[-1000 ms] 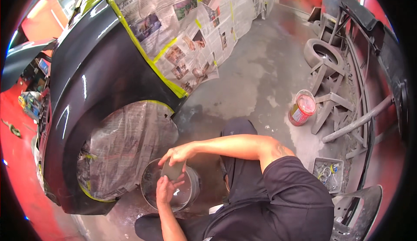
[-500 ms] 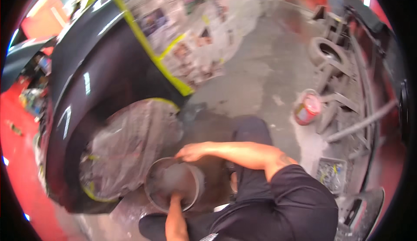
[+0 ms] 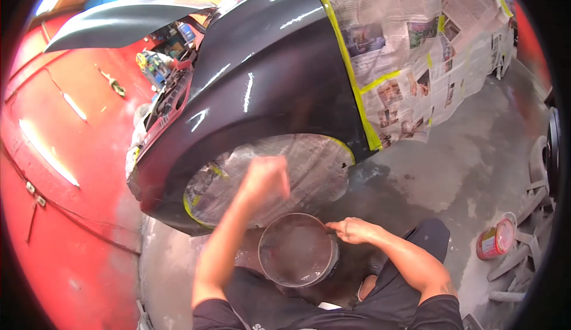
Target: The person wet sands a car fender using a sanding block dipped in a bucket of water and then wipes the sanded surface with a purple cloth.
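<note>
A round bucket (image 3: 333,252) of murky greyish water stands on the floor between my knees. My right hand (image 3: 355,230) grips its rim at the right side, fingers closed over the edge. Up in front of the wheel opening, my left hand (image 3: 266,178) hangs above and left of the bucket, smeared by motion; whether anything is in its fingers does not show. Beyond it is a dark, glossy car fender (image 3: 262,86). Newspaper masking (image 3: 297,169) fills the wheel arch, edged with yellow-green tape (image 3: 339,38).
More newspaper (image 3: 410,62) covers the car's side behind the fender. The raised hood (image 3: 131,23) juts out at upper left, before a red wall (image 3: 65,169). At right, a red can (image 3: 496,239) stands beside grey metal parts (image 3: 526,258) on the concrete floor (image 3: 428,181).
My left hand has come up out of the bucket toward the masked wheel opening. My right hand stays on the rim. The view has swung left, showing more of the hood and wall.
</note>
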Action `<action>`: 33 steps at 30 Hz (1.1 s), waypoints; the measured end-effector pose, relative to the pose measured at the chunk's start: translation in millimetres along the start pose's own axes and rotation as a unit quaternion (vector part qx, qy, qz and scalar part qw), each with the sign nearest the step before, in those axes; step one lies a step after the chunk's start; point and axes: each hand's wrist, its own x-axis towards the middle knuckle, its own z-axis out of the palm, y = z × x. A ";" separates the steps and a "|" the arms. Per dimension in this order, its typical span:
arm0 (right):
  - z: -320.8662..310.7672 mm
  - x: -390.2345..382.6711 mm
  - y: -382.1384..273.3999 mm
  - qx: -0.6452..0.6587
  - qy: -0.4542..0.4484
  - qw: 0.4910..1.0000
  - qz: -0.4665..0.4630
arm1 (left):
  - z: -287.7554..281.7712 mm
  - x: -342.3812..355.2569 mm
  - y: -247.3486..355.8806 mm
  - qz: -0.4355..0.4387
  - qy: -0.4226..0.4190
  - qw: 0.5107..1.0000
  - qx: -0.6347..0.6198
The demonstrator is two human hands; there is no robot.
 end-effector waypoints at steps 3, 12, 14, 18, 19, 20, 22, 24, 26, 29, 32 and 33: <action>9.3 4.4 -8.3 -0.061 0.002 0.997 -0.054 | -25.0 54.3 136.5 0.306 0.079 0.947 0.052; 13.1 5.6 0.6 -0.075 -0.012 0.989 -0.126 | -49.2 218.5 218.0 0.388 0.305 0.523 0.695; -2.5 6.7 -12.1 -0.091 -0.048 0.990 -0.098 | -17.0 241.2 248.6 0.439 0.280 0.491 0.698; -1.2 23.2 -4.9 -0.138 -0.036 0.988 -0.059 | 49.7 268.0 271.1 0.461 0.221 0.566 0.647; -3.2 25.7 -6.4 -0.126 -0.043 0.990 -0.038 | 45.9 264.7 268.7 0.444 0.214 0.588 0.642; -4.4 27.7 -7.6 -0.135 -0.054 0.988 -0.052 | 33.8 260.7 266.7 0.456 0.172 0.600 0.635; -3.6 24.7 -10.7 -0.135 0.017 0.986 -0.092 | -6.4 242.2 252.9 0.504 0.149 0.488 0.697; -9.6 18.6 -20.9 -0.143 0.009 0.986 -0.090 | -50.0 208.3 228.5 0.468 0.208 0.495 0.702; -13.1 10.8 -30.8 -0.145 0.007 0.986 -0.085 | -99.7 165.6 196.8 0.435 0.273 0.521 0.682; -6.6 -4.7 -21.5 -0.117 0.007 0.985 -0.129 | -143.1 104.1 142.1 0.383 0.288 0.616 0.625; -4.4 -3.2 -37.6 -0.085 -0.044 0.989 -0.112 | -189.3 40.3 74.7 0.284 0.304 0.624 0.662; -2.2 -5.0 -35.6 -0.085 -0.024 0.988 -0.124 | -191.1 29.2 61.0 0.283 0.311 0.605 0.676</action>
